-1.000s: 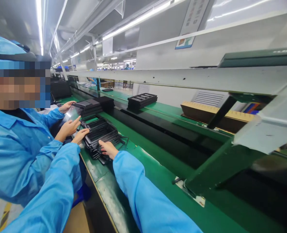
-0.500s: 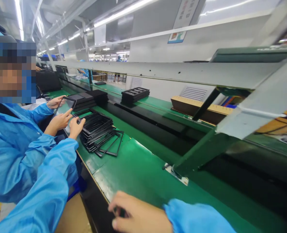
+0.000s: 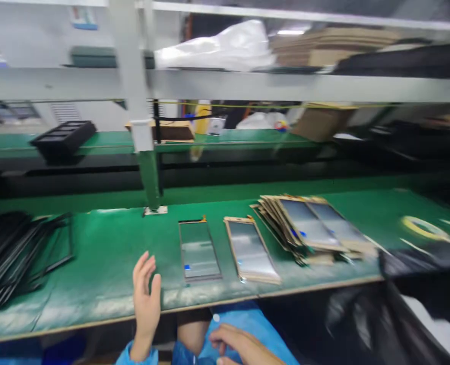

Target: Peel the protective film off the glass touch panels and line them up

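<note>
My left hand (image 3: 146,299) is raised at the front edge of the green bench (image 3: 107,263), fingers apart, holding nothing. Just right of it lies a clear glass touch panel (image 3: 200,253) with a dark border and a blue sticker. Beside that panel is a display screen (image 3: 251,251) with a grey face and pale frame. My right hand (image 3: 240,340) is low over my lap, below the bench edge, loosely bent, with the thumb apart from the fingers; nothing shows in it.
A heap of thin black frames (image 3: 15,253) lies at the left. Stacked screens (image 3: 304,223) spread out at the right, beyond them a tape roll (image 3: 426,228) and black plastic bag (image 3: 418,258). A post (image 3: 148,177) rises behind; a black tray (image 3: 63,139) sits beyond.
The view has swung right, from the co-worker and the frame heap to the screens. My left hand has left the heap's edge and is open. My right hand has moved over my lap.
</note>
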`<state>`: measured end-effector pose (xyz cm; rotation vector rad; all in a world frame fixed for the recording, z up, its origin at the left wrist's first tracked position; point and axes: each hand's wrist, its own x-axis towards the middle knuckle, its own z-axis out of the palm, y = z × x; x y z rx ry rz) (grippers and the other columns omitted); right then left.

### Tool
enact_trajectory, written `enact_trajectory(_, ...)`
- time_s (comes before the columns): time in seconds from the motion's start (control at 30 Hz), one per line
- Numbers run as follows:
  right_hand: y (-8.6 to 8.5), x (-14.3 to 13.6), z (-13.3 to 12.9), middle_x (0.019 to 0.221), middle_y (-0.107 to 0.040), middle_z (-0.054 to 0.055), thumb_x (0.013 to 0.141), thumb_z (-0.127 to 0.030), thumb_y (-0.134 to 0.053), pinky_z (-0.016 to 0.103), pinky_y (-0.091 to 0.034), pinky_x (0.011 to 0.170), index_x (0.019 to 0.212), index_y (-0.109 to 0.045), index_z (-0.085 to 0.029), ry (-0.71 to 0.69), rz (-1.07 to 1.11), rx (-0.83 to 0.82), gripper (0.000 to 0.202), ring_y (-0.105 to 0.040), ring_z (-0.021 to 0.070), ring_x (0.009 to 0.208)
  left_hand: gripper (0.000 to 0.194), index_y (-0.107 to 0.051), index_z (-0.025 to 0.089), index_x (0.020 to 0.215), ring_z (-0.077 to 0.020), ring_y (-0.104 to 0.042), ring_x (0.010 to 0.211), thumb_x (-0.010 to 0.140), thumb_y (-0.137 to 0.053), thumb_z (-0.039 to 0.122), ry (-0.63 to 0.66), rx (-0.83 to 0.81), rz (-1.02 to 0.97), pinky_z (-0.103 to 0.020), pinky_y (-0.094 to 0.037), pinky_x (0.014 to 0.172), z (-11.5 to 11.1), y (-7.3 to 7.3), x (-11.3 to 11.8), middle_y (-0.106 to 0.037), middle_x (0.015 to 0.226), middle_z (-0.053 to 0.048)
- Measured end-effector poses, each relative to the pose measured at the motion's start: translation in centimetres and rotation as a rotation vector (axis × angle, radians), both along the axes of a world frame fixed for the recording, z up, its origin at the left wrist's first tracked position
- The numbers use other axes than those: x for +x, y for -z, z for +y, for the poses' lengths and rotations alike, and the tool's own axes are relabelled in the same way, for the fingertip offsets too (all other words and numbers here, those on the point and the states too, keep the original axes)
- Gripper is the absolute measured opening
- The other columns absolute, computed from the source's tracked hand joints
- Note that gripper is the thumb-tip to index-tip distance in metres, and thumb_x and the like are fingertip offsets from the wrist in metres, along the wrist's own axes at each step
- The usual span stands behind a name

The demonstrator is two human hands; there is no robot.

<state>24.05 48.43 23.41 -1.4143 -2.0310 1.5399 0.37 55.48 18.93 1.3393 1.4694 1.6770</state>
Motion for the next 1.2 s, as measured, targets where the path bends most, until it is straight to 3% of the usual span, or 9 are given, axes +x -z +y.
enact_trajectory(0.1, -0.6, -0.2, -1.1, 0.097, -0.063, 0.003, 0.077, -0.014, -0.056, 0.024, -0.041, 0.088, 0.103, -0.063, -0.020, 0.178, 0.036, 0.108, 0.027, -0.058, 0.0162, 0.094, 0.030, -0.059, 0.023, 0.113, -0.0241, -0.045, 0.128, 0.087, -0.055, 0.039, 0.221, -0.103, -0.050, -0.037, -0.042, 0.103, 0.3, 0.8, 3.3, -0.044, 0.140, -0.010)
enact_trajectory(0.2, -0.9, 0.0, -1.4, 0.098, -0.063, 0.003, 0.077, -0.013, -0.057, 0.024, -0.042, 0.086, 0.103, -0.063, -0.019, 0.314, 0.014, 0.232, 0.027, -0.058, 0.0160, 0.094, 0.037, -0.059, 0.022, 0.111, -0.0282, -0.040, 0.133, 0.082, -0.060, 0.045, 0.283, -0.151, -0.059, -0.045, -0.036, 0.108, 1.0, 0.6, 3.5, -0.044, 0.142, -0.011)
enact_trajectory(0.33, -1.4, 1.6, -1.0, 0.104, -0.063, 0.002, 0.081, -0.016, -0.061, 0.024, -0.042, 0.089, 0.107, -0.064, -0.020, 0.212, -0.100, 0.339, 0.027, -0.057, 0.0162, 0.099, 0.036, -0.058, 0.025, 0.111, -0.0290, -0.036, 0.135, 0.081, -0.063, 0.043, 0.199, -0.115, -0.122, -0.051, -0.030, 0.112, 1.0, 0.1, 3.9, -0.045, 0.143, -0.008)
enact_trajectory(0.5, -1.7, 5.9, 1.2, 0.108, -0.063, 0.002, 0.082, -0.018, -0.062, 0.024, -0.041, 0.093, 0.104, -0.065, -0.021, 0.179, -0.069, 0.506, 0.023, -0.056, 0.0156, 0.103, 0.031, -0.056, 0.033, 0.115, -0.0241, -0.036, 0.136, 0.086, -0.055, 0.044, 0.235, -0.188, -0.236, -0.044, -0.034, 0.112, -2.0, 1.4, 8.4, -0.043, 0.145, -0.001)
enact_trajectory(0.63, 0.7, 11.4, 4.7, 0.118, -0.057, 0.008, 0.082, -0.018, -0.055, 0.036, -0.038, 0.101, 0.104, -0.062, -0.018, 0.374, -0.169, 0.669, 0.022, -0.049, 0.0210, 0.113, 0.036, -0.055, 0.030, 0.121, -0.0259, -0.043, 0.132, 0.089, -0.049, 0.043, 0.467, -0.185, -0.046, -0.044, -0.044, 0.104, -2.0, 1.9, 12.6, -0.047, 0.142, -0.006)
enact_trajectory(0.8, 6.4, 15.8, 7.7, 0.127, -0.051, 0.014, 0.084, -0.029, -0.047, 0.043, -0.036, 0.101, 0.115, -0.055, -0.015, 0.574, -0.318, 0.719, 0.034, -0.043, 0.0271, 0.121, 0.036, -0.059, 0.022, 0.121, -0.0335, -0.029, 0.139, 0.086, -0.050, 0.025, 0.415, -0.076, 0.889, -0.063, -0.018, 0.112, 2.4, 0.0, 15.0, -0.046, 0.143, -0.012)
enact_trajectory(0.87, 8.2, 16.0, 8.0, 0.128, -0.050, 0.015, 0.086, -0.037, -0.043, 0.045, -0.037, 0.099, 0.122, -0.050, -0.013, 0.646, -0.363, 0.713, 0.044, -0.043, 0.0293, 0.120, 0.041, -0.057, 0.020, 0.125, -0.0346, -0.025, 0.140, 0.084, -0.052, 0.022, 0.440, -0.107, 1.085, -0.065, -0.013, 0.112, 4.1, -0.5, 15.7, -0.043, 0.145, -0.013)
enact_trajectory(1.03, 10.1, 16.5, 8.9, 0.115, -0.056, 0.021, 0.087, -0.061, -0.030, 0.048, -0.042, 0.087, 0.121, -0.050, -0.006, 0.664, -0.444, 0.745, 0.067, -0.051, 0.0354, 0.106, 0.046, -0.049, 0.022, 0.133, -0.0318, -0.026, 0.140, 0.088, -0.048, 0.031, 0.392, -0.218, 1.124, -0.066, -0.013, 0.111, 5.7, 0.3, 15.9, -0.043, 0.145, -0.010)
enact_trajectory(1.2, 11.5, 18.8, 10.9, 0.105, -0.061, 0.021, 0.082, -0.073, -0.027, 0.051, -0.043, 0.083, 0.106, -0.058, -0.010, 0.551, -0.395, 0.844, 0.074, -0.055, 0.0383, 0.100, 0.049, -0.043, 0.028, 0.137, -0.0313, -0.026, 0.139, 0.088, -0.043, 0.022, 0.285, -0.340, 1.109, -0.069, -0.017, 0.107, 3.2, 0.7, 12.1, -0.039, 0.148, -0.004)
